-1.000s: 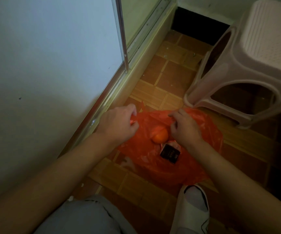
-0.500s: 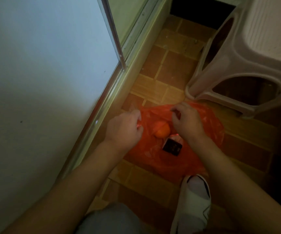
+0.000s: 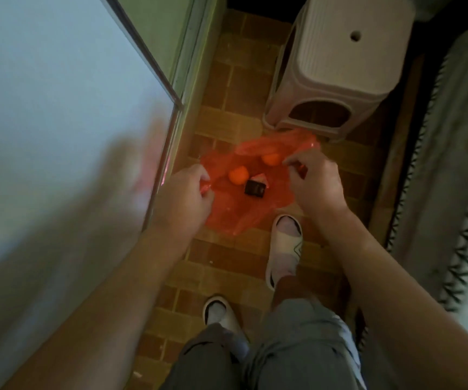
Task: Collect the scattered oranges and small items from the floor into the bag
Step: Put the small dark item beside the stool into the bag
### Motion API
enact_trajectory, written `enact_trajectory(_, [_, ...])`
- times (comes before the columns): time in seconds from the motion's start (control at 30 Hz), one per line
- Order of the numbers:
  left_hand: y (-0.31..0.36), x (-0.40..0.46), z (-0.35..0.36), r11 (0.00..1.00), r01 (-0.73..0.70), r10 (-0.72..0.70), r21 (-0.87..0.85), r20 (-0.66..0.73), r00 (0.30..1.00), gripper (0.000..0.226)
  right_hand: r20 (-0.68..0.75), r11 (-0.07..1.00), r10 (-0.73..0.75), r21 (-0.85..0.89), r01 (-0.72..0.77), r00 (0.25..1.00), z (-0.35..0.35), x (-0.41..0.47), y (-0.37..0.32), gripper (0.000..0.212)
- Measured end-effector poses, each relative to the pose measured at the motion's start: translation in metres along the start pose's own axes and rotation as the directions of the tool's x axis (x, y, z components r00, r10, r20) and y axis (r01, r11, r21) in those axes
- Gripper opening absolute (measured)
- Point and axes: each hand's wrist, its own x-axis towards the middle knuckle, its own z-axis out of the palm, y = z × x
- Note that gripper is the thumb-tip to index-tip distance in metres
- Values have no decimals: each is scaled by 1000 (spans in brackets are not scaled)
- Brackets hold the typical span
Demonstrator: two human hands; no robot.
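You look close to done. Two oranges, one [image 3: 238, 175] nearer your left side and one [image 3: 271, 159] farther back, lie on the red bag [image 3: 258, 205], and so do a small dark packet [image 3: 254, 190] and a little red and white thing [image 3: 261, 180] touching it. I cannot tell if they are down inside the bag or just on top of the flat plastic. No other loose bits show on the brick floor [image 3: 227, 254] around it, though parts of the floor are hidden by your arms.

The bag lies spread on the floor just in front of the white stool [image 3: 337, 60]. What looks left is to gather the bag up around the things.

Your left hand [image 3: 183, 197] reaches down at the bag's left edge, fingers curled and pinching the red plastic. Your right hand [image 3: 316, 182] is at the right edge, fingers [image 3: 293, 167] bent and pinching the plastic there too. Both arms stretch out and down, with the bag between them.
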Motion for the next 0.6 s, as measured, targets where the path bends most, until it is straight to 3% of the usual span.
enact_trajectory(0.33, [98,-79,-143,997,-72,67,-36,-114,991,16,-81,984,111,147,-98,991,-140,-104,-112,19])
enact_trajectory(0.6, [169,-150,-274,985,-160,141,-67,-224,964,14,-103,943,241,259,-208,965,-247,-192,-200,36])
